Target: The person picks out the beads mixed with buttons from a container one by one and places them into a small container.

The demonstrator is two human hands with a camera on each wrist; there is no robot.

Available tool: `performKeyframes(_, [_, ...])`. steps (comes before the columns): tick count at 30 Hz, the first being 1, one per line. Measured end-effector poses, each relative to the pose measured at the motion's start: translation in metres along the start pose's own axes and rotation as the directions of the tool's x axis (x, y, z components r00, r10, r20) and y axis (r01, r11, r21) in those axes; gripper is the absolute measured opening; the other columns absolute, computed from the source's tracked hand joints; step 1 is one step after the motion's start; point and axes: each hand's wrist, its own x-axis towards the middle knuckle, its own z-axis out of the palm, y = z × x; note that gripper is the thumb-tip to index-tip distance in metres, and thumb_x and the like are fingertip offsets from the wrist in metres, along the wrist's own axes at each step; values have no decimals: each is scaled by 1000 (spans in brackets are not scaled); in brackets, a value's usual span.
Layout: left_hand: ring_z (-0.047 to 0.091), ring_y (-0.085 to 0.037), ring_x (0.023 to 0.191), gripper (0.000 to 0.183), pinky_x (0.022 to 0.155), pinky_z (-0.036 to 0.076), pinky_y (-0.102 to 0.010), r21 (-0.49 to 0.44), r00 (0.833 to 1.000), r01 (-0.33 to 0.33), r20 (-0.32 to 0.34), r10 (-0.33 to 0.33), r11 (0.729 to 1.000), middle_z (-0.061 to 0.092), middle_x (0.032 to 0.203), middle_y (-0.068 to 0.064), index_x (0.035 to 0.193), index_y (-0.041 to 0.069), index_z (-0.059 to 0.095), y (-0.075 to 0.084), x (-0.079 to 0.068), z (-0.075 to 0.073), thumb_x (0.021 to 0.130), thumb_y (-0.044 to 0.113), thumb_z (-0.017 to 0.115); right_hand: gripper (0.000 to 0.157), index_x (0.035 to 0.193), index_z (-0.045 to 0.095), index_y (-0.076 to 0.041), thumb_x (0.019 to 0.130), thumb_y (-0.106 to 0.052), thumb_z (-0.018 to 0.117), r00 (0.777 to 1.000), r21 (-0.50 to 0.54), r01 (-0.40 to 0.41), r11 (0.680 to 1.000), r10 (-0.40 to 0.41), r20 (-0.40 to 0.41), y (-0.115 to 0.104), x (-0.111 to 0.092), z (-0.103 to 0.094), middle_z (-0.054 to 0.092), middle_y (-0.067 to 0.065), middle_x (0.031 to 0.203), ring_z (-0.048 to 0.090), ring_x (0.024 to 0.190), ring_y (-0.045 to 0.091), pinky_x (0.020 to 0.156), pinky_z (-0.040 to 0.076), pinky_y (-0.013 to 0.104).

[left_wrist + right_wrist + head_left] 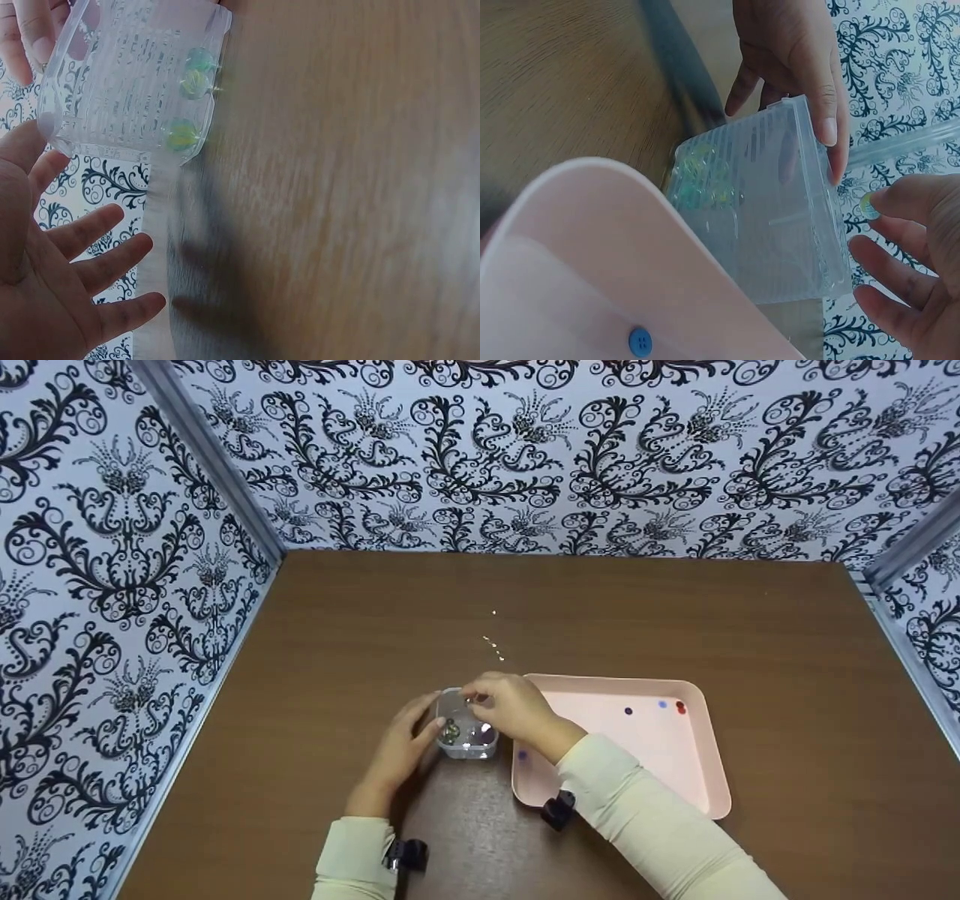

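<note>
A clear plastic container stands on the table beside the pink tray. My left hand holds its left rim between thumb and index finger, the other fingers spread, as the left wrist view shows. Several green and yellow glass marbles lie together on the container's bottom, toward the left hand's side in the head view. Above the container's open top, my right hand pinches a yellow-green marble between thumb and fingertips. Its remaining fingers are loosely bent in the right wrist view.
The pink tray sits right of the container, under the right forearm. In it lie a dark button, a light blue button, red buttons and a blue button. Small white specks show behind the container. Patterned walls enclose the table.
</note>
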Motion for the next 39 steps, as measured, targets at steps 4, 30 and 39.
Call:
performKeyframes(4, [40, -39, 133, 44, 111, 29, -55, -3, 1000, 6, 11, -6, 1000, 49, 140, -21, 137, 7, 54, 1, 1, -1, 96, 22, 60, 17, 102, 74, -10, 85, -11, 71, 1000, -21, 4, 1000, -4, 4, -1, 0, 1, 71, 2, 100, 68, 88, 20, 77, 55, 33])
performKeyframes(30, [40, -39, 133, 46, 111, 28, -55, -17, 1000, -1, 26, 1, 1000, 48, 141, -21, 138, 5, 53, 0, 2, -2, 96, 21, 61, 36, 119, 69, -17, 84, -21, 74, 996, -193, 76, 978, -67, 52, -4, -3, 1, 66, 0, 124, 57, 119, 22, 93, 50, 46])
performKeyframes(39, [40, -39, 133, 45, 111, 29, -56, 20, 1000, 3, 24, -4, 1000, 49, 140, -19, 138, 8, 52, -2, 1, -1, 97, 24, 59, 53, 133, 59, -17, 83, -23, 76, 998, -186, 59, 981, -55, 26, 0, -6, 0, 51, 3, 142, 42, 134, 29, 109, 35, 52])
